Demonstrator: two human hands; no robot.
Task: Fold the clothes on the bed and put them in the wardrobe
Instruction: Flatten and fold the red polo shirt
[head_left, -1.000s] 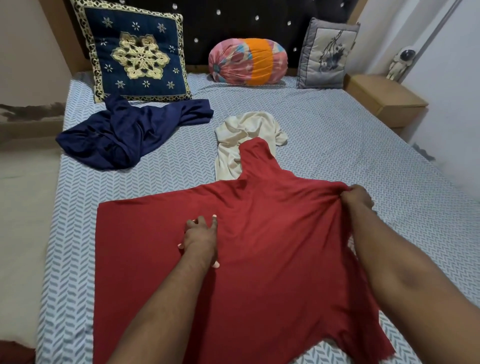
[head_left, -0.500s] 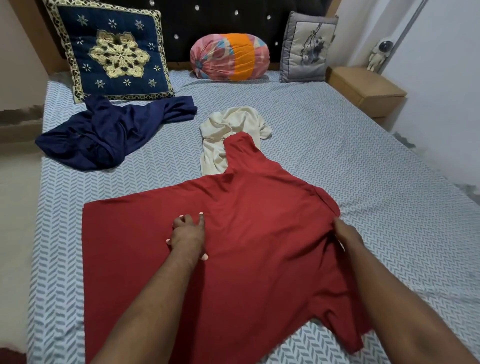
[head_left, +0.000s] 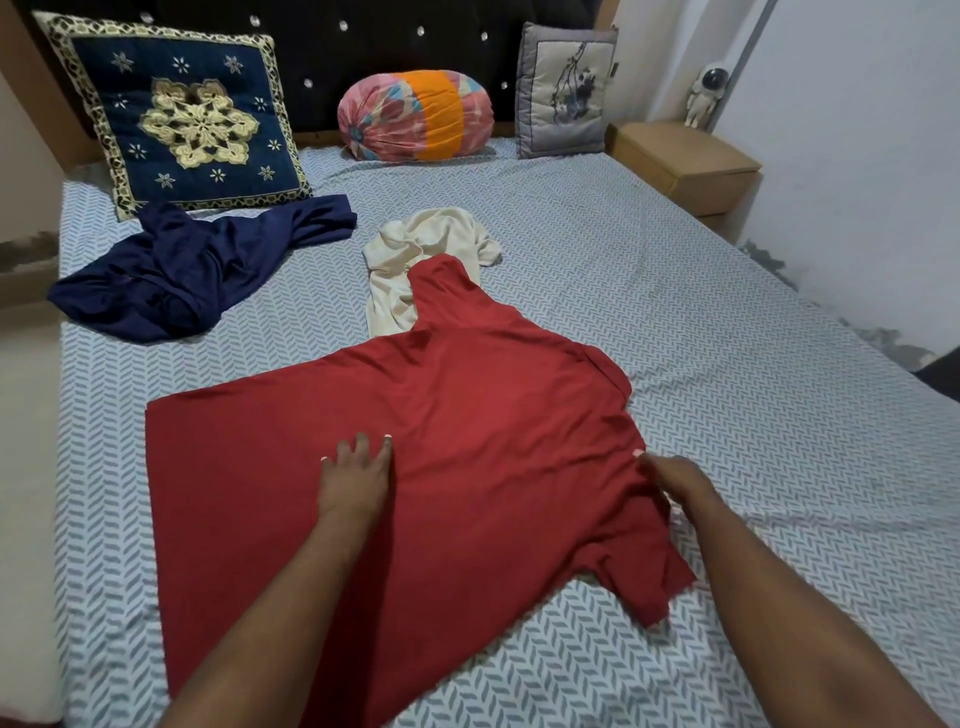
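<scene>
Red shirt (head_left: 493, 415) lay flat on the bed (head_left: 701, 322), its collar overlapping a cream garment (head_left: 395, 265), navy garment (head_left: 182, 270) apart; left hand (head_left: 356, 483) pressed it with fingers spread, right hand (head_left: 675, 480) touched its sleeve edge, grip unclear.

My own bare arms and hands

My left hand (head_left: 356, 483), right hand (head_left: 675, 480) and forearms (head_left: 291, 597) are bare; my nails (head_left: 386, 440) are long with pale pink polish.

The right hand (head_left: 675, 478) slid down the red shirt (head_left: 467, 415).
</scene>
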